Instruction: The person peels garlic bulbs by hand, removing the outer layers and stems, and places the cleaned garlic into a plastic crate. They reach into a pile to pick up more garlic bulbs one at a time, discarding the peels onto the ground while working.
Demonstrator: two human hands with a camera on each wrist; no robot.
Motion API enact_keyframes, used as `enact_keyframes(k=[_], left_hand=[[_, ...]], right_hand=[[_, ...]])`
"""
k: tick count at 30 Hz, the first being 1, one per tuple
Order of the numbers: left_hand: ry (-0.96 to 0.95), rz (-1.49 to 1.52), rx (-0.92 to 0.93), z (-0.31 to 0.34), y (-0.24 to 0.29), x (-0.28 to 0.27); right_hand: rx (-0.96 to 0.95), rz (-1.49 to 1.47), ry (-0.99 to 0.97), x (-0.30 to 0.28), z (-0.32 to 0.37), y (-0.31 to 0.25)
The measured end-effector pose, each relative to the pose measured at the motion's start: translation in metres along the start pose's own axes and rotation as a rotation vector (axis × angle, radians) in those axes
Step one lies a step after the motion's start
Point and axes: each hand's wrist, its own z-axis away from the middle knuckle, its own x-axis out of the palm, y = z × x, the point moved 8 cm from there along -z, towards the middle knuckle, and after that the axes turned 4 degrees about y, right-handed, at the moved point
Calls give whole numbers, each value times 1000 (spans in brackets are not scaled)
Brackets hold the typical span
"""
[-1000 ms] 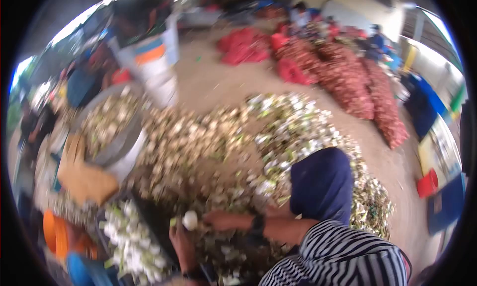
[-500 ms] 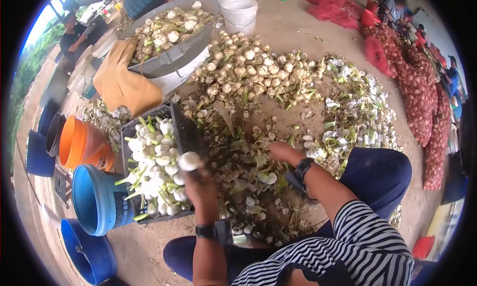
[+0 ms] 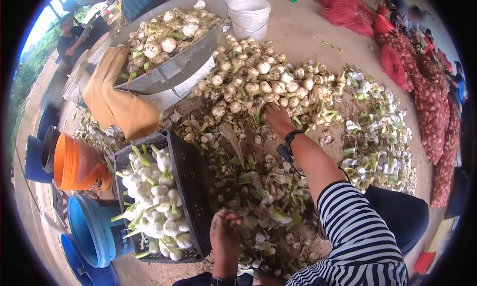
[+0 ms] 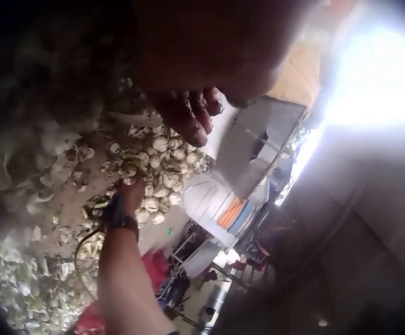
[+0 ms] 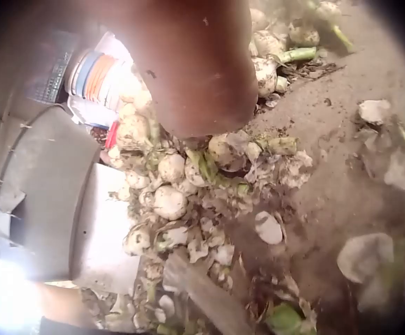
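Note:
My right hand (image 3: 277,119) reaches to the near edge of a pile of unpeeled garlic bulbs (image 3: 263,67), its fingers spread among them. In the right wrist view the right hand (image 5: 202,77) covers part of the pile, with a dirt-specked bulb (image 5: 227,152) right below it. Nearer to me, my left hand (image 3: 226,239) hangs beside a black crate (image 3: 191,206), fingers loosely curled and nothing in them. Its soiled fingertips (image 4: 192,129) show in the left wrist view. Cleaned white garlic bulbs (image 3: 161,201) with green stems fill the crate.
Peeled skins and stalks (image 3: 278,206) litter the ground between my arms. Behind the crate stand a grey tub (image 3: 174,80) of bulbs with a tan cloth (image 3: 119,97) over its side. Orange (image 3: 74,162) and blue buckets (image 3: 92,231) line the left. Red net sacks (image 3: 427,102) lie far right.
The white garlic bulb that my left hand held beside the crate is out of it, and that hand has drawn back toward me. My right hand has moved forward from the skins to the pile.

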Motion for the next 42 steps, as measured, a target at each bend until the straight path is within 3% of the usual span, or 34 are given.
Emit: enact_keyframes(k=[2,5,6,10,13,15,18,20,21,22,23,25,30,32,35,37,39,40,41,42], left_hand=[[-8,-49,-6,1,-3,8],[-12,-101,-45,1,-7,13],[-13,-120,-58,0,-8,17],[-156,-192,-35,-6,-20,24],[-174,-563,159,-13,-27,15],[-123,-766,329,-11,-19,20],[-84,-1079,668,-14,-16,14],[-118,-1289,784,-6,-9,25],[-158,-1331,753,0,-8,29],[-193,-1370,726,8,-7,36],[-222,-1408,698,15,-7,39],[-156,-1442,876,24,-5,41],[-207,-1605,924,36,-6,47],[-219,-1598,955,44,-3,49],[-186,-1569,965,55,8,53],[-181,-1477,931,56,15,53],[-215,-1321,861,41,16,42],[-346,-1199,890,24,9,34],[-324,-877,638,18,13,27],[-292,-558,385,14,10,21]], right_hand=[[13,99,-120,8,-2,4],[164,-143,-104,11,12,12],[152,-185,-12,6,27,10],[385,-843,-87,15,85,13],[485,-1311,-220,13,146,-32],[387,-1732,-188,-20,182,-79],[298,-1966,-69,-34,212,-145],[291,-2025,-161,-61,235,-162],[279,-2053,-212,-73,245,-174],[291,-2023,-102,-57,245,-178],[332,-2039,-102,-61,247,-177],[420,-2066,-106,-66,252,-175],[563,-1822,-109,-66,255,-166],[613,-1746,-90,-75,255,-165],[622,-1942,74,-98,253,-165],[596,-1962,26,-93,247,-165],[558,-2014,33,-94,251,-161],[521,-2057,71,-106,251,-161],[478,-2101,111,-110,251,-160],[424,-1953,168,-114,251,-156]])
